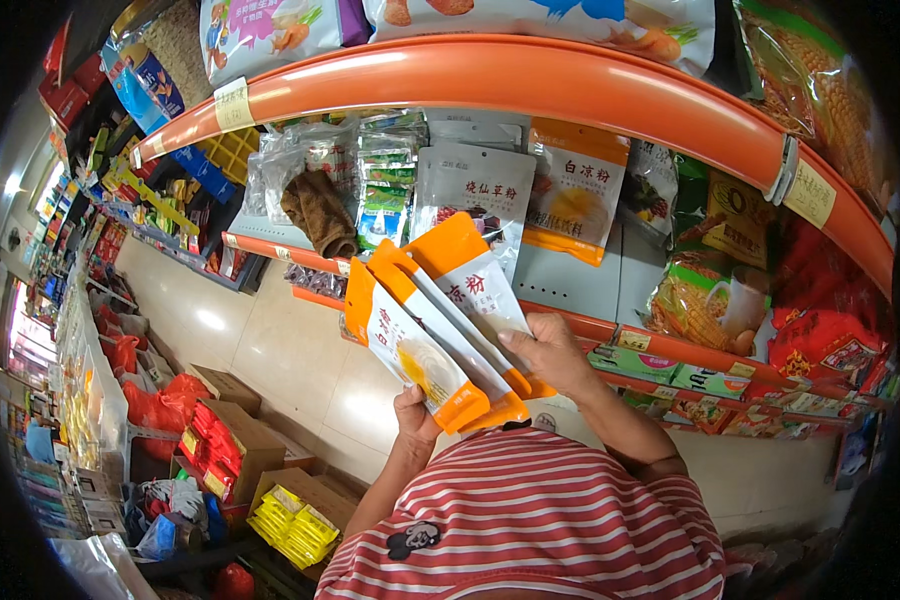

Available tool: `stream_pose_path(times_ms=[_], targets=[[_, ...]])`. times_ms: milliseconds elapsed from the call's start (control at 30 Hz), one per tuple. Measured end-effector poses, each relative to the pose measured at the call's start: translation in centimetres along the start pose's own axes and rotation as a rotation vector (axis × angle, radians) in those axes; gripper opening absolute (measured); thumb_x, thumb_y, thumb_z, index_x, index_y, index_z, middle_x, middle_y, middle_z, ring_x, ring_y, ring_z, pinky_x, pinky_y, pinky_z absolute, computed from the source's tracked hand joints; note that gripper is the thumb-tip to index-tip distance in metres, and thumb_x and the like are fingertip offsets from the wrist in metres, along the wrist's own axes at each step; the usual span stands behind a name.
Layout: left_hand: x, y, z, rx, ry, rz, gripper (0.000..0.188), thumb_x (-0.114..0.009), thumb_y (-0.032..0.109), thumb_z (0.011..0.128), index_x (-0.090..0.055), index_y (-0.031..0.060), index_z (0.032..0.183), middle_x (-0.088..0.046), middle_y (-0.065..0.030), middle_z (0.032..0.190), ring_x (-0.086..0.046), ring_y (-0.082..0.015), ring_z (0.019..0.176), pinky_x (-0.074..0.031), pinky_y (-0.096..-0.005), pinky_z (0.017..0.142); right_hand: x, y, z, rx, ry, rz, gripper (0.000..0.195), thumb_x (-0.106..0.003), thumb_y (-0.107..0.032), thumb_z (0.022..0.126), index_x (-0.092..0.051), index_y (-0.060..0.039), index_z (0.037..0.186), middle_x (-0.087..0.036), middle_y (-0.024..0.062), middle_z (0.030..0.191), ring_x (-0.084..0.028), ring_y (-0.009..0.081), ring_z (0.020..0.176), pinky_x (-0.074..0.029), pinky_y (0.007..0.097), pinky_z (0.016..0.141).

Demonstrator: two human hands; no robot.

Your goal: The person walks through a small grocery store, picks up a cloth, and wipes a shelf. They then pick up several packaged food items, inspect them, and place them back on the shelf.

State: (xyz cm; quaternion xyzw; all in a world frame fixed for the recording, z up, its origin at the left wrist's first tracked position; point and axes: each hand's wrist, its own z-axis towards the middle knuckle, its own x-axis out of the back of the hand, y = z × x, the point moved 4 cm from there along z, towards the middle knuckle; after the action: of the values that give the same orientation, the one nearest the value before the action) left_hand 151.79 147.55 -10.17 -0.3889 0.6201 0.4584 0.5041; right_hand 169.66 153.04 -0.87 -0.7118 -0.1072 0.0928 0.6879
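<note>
Several orange-and-white powder pouches (412, 341) are fanned out in front of my chest, held between both hands. My left hand (418, 415) grips the lower edge of the nearest pouch. My right hand (551, 352) pinches the right side of the farthest one, thumb on its front. Behind them on the grey metal shelf (562, 281) stands a matching orange-and-white pouch (574, 191), with silver-grey pouches (472, 187) to its left. A brown cloth (319, 214) hangs over the shelf's front edge, beside green-and-white sachets (385, 187).
An orange shelf rail (457, 71) arches across above my hands, with large bags on top. Corn-printed bags (709, 300) and red bags (825, 337) fill the shelf's right end. At lower left, cardboard boxes (259, 450) hold red packets and yellow packets (292, 525) by the tiled floor (285, 337).
</note>
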Motion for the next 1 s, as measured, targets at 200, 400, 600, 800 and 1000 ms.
stream_pose_path(times_ms=[200,400,600,800,1000], targets=[[-1.1,-0.2,0.9,0.015,-0.033,-0.090,0.045,-0.064,0.010,0.068,-0.049,0.0010,0.109,-0.055,-0.0141,0.105,-0.054,-0.0277,0.095,-0.041,-0.0405,0.088,1.5,-2.0,-0.6,0.081,0.071,0.218,0.019,-0.053,-0.012,0.081,-0.059,0.0048,0.088,-0.059,0.0040,0.077,-0.051,0.0066,0.067,-0.043,0.0212,0.060],[-0.2,0.3,0.5,-0.032,0.038,-0.086,0.046,-0.063,0.010,0.069,-0.048,0.0011,0.111,-0.053,-0.0146,0.108,-0.052,-0.0285,0.099,-0.038,-0.0416,0.091,7.8,-3.9,-1.2,0.211,0.377,0.349,0.020,-0.054,-0.010,0.079,-0.058,0.0021,0.095,-0.061,0.0049,0.083,-0.056,0.0082,0.069,-0.046,0.0219,0.064],[0.5,0.3,-0.2,-0.021,0.050,-0.106,0.045,-0.063,0.010,0.069,-0.049,0.0010,0.110,-0.054,-0.0143,0.108,-0.052,-0.0286,0.099,-0.038,-0.0418,0.090,14.2,-2.2,-0.5,0.255,0.669,0.283,0.016,-0.054,-0.010,0.080,-0.059,0.0016,0.090,-0.060,0.0043,0.080,-0.053,0.0079,0.065,-0.043,0.0222,0.061],[-0.5,0.0,0.3,0.003,0.001,-0.109,0.042,-0.063,0.010,0.069,-0.050,0.0007,0.108,-0.056,-0.0141,0.104,-0.055,-0.0282,0.094,-0.042,-0.0414,0.087,16.8,3.9,3.1,0.151,0.594,0.387,0.015,-0.055,-0.008,0.078,-0.059,0.0025,0.088,-0.059,0.0040,0.082,-0.052,0.0093,0.064,-0.042,0.0226,0.059],[-0.4,0.0,0.2,0.012,-0.008,-0.086,0.040,-0.062,0.009,0.069,-0.052,0.0000,0.106,-0.057,-0.0146,0.103,-0.056,-0.0281,0.093,-0.042,-0.0415,0.086,16.7,6.6,6.5,-0.055,0.659,0.525,0.022,-0.058,-0.005,0.075,-0.056,0.0024,0.095,-0.057,0.0066,0.087,-0.055,0.0154,0.069,-0.045,0.0286,0.060]])
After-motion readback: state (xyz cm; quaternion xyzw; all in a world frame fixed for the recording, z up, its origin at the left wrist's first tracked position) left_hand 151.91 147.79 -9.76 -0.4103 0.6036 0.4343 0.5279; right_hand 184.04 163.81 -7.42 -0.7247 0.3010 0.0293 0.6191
